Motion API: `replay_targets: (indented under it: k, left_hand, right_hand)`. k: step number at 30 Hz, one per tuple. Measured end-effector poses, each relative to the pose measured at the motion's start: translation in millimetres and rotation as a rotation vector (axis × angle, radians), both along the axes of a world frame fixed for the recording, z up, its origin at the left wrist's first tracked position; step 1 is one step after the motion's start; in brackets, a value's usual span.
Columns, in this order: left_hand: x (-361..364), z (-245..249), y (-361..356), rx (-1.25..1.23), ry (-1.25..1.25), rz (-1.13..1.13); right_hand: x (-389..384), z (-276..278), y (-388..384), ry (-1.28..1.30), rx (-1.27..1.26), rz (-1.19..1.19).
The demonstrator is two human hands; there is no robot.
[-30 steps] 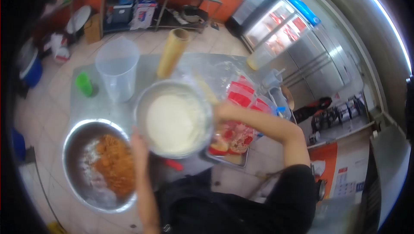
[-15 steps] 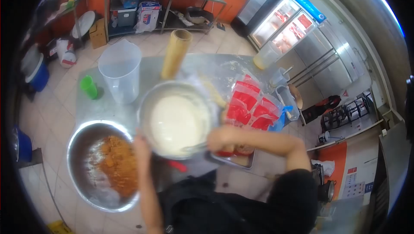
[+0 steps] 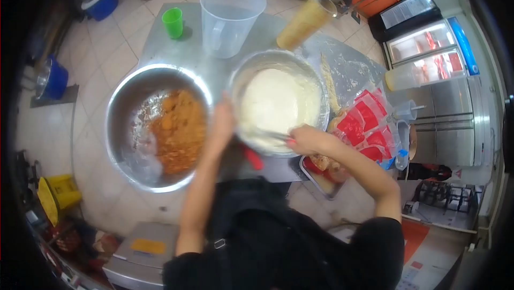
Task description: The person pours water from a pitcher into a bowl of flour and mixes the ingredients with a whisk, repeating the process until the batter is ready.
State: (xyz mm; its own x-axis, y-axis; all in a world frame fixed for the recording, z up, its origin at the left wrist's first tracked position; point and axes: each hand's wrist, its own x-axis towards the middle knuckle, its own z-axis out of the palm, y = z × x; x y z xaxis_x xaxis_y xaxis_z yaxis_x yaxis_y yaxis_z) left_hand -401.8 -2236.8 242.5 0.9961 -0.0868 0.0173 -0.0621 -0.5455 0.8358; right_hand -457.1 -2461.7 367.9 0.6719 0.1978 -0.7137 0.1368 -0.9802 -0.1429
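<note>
A metal bowl (image 3: 324, 105) of creamy white batter (image 3: 271, 97) stands on the steel table in front of me. My left hand (image 3: 222, 121), blurred, is closed at its left rim. Low over the bowl's near side, my right hand (image 3: 310, 140) grips a whisk (image 3: 274, 135), its wires dipping into the batter and a bit of red handle showing by the fingers. A red handle (image 3: 252, 157) lies on the table just below the bowl. To the left, a larger steel basin (image 3: 120, 153) holds an orange-brown crumbly mix (image 3: 179, 129).
Behind the bowl stand a clear pitcher (image 3: 233, 20), a green cup (image 3: 172, 22) and a tall yellowish cylinder (image 3: 306, 22). Red-and-clear plastic packets (image 3: 364, 121) and a metal tray (image 3: 327, 189) lie to the right. Glass-door fridges (image 3: 428, 49) stand beyond the table.
The view has swung left and down, so everything sits further right and higher. My right hand has come inward from the bowl's right rim, and the whisk now shows in it.
</note>
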Motion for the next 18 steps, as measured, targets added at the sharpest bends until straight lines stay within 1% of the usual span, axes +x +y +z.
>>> replay_targets:
  k: [1, 3, 4, 5, 6, 7, 8, 9, 10, 11, 12, 13, 14, 15, 17, 18]
  left_hand:
    - [2, -11, 0, -0.034, -0.1, -0.013]
    - [5, -32, -1, -0.031, -0.281, -0.012]
    - [4, -12, -3, 0.044, -0.109, -0.014]
    - [9, -29, 0, -0.025, -0.11, -0.048]
    - [14, -44, -5, -0.095, -0.113, -0.083]
    - [13, -19, -9, -0.119, -0.001, -0.107]
    - [11, 7, -6, -0.131, 0.111, -0.12]
    - [10, -4, -6, -0.088, -0.013, -0.099]
    - [11, -17, -7, -0.043, -0.133, -0.07]
    - [9, -21, -8, -0.048, -0.154, -0.079]
    - [8, -25, -7, 0.009, -0.179, -0.07]
    - [9, -26, -7, 0.067, -0.201, -0.06]
    - [10, -28, -5, 0.068, -0.209, -0.068]
    - [10, -29, -4, 0.069, -0.17, -0.079]
    - [11, -30, -2, 0.073, -0.128, -0.085]
    - [10, -29, -2, 0.055, -0.153, -0.08]
  right_hand:
    - [4, 11, -13, 0.006, -0.009, 0.003]
    - [15, 38, -47, 0.369, -0.349, 0.045]
    - [30, 18, -84, 0.365, -0.382, 0.029]
    - [47, -2, -131, 0.359, -0.419, 0.003]
    - [64, 4, -154, 0.197, -0.38, -0.139]
    - [80, 6, -160, 0.024, -0.342, -0.263]
    - [91, 4, -153, -0.257, -0.401, -0.272]
    - [96, 8, -129, -0.388, -0.305, -0.334]
    - [102, 9, -97, -0.474, -0.216, -0.355]
    - [101, -14, -75, -0.496, -0.15, -0.393]
    - [94, -37, -52, -0.511, 0.01, -0.301]
    - [81, -49, -23, -0.456, 0.033, -0.251]
    - [59, -59, -2, -0.416, 0.149, -0.262]
    - [33, -66, 8, -0.474, 0.19, -0.212]
    - [-3, -38, 4, -0.233, 0.163, -0.026]
    - [-10, -15, -4, -0.105, 0.097, -0.081]
